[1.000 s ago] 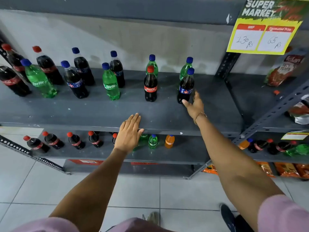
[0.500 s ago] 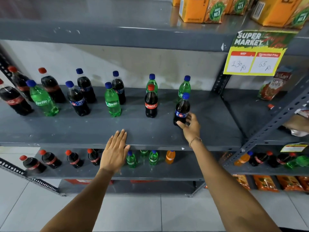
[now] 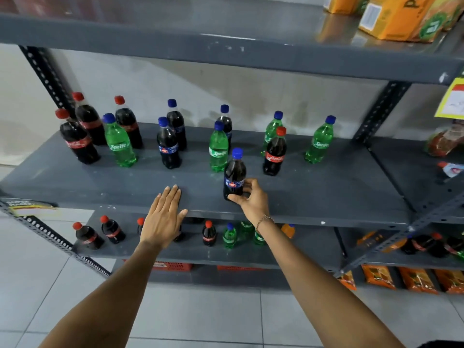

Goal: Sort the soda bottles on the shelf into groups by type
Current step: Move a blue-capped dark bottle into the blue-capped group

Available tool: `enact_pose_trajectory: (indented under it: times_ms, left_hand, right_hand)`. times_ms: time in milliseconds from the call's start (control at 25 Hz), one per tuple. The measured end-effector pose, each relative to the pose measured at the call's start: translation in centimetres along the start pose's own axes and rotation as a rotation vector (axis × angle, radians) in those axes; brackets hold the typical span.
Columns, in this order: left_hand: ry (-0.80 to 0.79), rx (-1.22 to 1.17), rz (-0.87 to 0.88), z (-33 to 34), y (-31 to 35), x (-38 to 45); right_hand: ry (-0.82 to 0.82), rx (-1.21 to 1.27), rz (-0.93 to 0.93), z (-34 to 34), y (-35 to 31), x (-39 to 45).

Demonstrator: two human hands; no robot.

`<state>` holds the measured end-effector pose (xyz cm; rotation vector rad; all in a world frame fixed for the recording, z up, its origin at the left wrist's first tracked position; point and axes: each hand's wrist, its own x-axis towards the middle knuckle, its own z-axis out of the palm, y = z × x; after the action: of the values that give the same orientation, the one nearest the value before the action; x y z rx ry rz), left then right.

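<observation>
My right hand grips the base of a dark blue-capped Pepsi bottle near the front edge of the grey shelf. My left hand lies flat and open on the shelf's front edge, to the bottle's left. Behind stand a green Sprite bottle and a red-capped Coca-Cola bottle. Two Pepsi bottles stand left of centre. At far left are three Coca-Cola bottles and a Sprite bottle. Another Sprite bottle stands at the right.
The lower shelf carries more small soda bottles. Orange cartons sit on the top shelf. A slotted upright post bounds the bay on the right, with snack packets beyond it. A yellow price sign hangs at the right.
My right hand has dragged the Pepsi bottle leftward and toward the shelf's front edge, away from the right-hand Sprite bottle. The view has tilted up and shifted left. My left hand stays flat.
</observation>
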<state>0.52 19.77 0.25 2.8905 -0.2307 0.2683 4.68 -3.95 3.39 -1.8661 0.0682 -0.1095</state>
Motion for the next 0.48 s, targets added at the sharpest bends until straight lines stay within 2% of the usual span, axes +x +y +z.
enact_pose_trajectory:
  times_ms: [240, 480]
  left_hand:
    - [-0.018, -0.045, 0.046, 0.4, -1.2, 0.2]
    - [0.021, -0.043, 0.088, 1.0, -2.3, 0.1]
  right_hand:
    - [0.012, 0.0, 0.005, 8.1, -3.0, 1.6]
    - [0.067, -0.039, -0.012, 10.7, -3.6, 2.9]
